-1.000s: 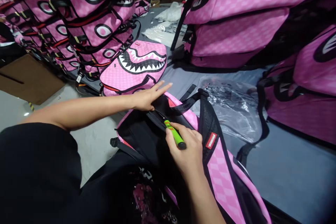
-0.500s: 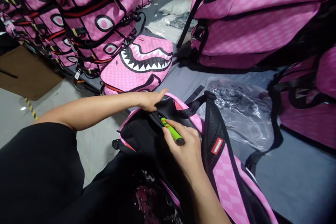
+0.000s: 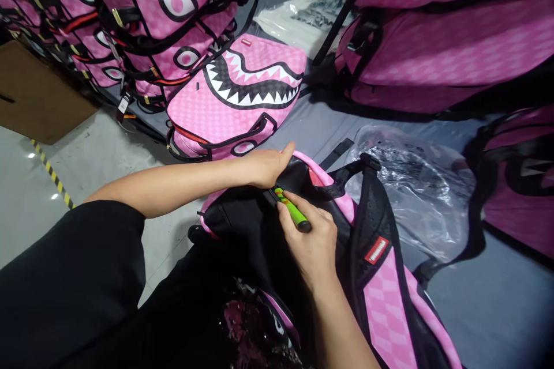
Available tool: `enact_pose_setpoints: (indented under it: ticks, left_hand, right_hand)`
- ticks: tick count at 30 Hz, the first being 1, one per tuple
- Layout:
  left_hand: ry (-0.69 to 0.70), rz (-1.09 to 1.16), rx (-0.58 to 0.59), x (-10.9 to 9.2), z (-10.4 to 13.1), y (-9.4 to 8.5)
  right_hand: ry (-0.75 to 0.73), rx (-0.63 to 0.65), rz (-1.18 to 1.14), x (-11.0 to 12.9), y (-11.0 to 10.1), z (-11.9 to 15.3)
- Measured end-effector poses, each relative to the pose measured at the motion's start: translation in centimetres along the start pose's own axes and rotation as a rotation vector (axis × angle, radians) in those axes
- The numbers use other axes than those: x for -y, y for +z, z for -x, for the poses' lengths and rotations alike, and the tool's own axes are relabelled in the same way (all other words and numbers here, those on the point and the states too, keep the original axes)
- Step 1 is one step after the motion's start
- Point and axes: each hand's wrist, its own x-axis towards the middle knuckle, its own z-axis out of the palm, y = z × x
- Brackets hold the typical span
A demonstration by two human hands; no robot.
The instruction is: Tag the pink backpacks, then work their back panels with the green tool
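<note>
A black and pink backpack (image 3: 242, 225) lies tilted across my lap and the table edge, its black back panel facing me. My left hand (image 3: 272, 168) grips the panel's upper part, thumb stretched out and the other fingers mostly hidden. In my right hand (image 3: 312, 236) is a slim green tool with a black butt end (image 3: 292, 209), held between thumb and fingers. Its dark front end meets the black panel just below my left hand; the exact tip is hidden. The padded shoulder strap (image 3: 376, 219) with a red label hangs to the right of my right hand.
Another pink backpack with a shark mouth (image 3: 242, 78) lies ahead on the grey table cover (image 3: 511, 300). Stacked pink backpacks (image 3: 179, 3) rise at left, more (image 3: 437, 52) at right. A clear plastic bag (image 3: 415, 184) lies beside my work. A cardboard sheet (image 3: 38, 92) stands far left.
The view has shifted, so both hands and the backpack appear slightly farther right. Both grips stay the same, and the green tool's front end remains at the panel below my left hand.
</note>
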Motion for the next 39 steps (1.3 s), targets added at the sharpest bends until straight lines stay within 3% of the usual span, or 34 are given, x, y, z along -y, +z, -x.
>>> enact_pose_setpoints:
  ticks: [11, 30, 39]
  left_hand:
    - [0.0, 0.053, 0.063, -0.05, -0.13, -0.47]
    - [-0.002, 0.036, 0.028, -0.02, 0.04, -0.33]
    - [-0.018, 0.032, 0.053, -0.32, 0.29, -0.79]
  right_hand:
    - [-0.015, -0.005, 0.026, -0.02, 0.09, -0.16]
    - [0.062, 0.068, -0.049, 0.45, -0.14, -0.73]
    - [0.079, 0.038, -0.015, 0.8, -0.4, -0.4]
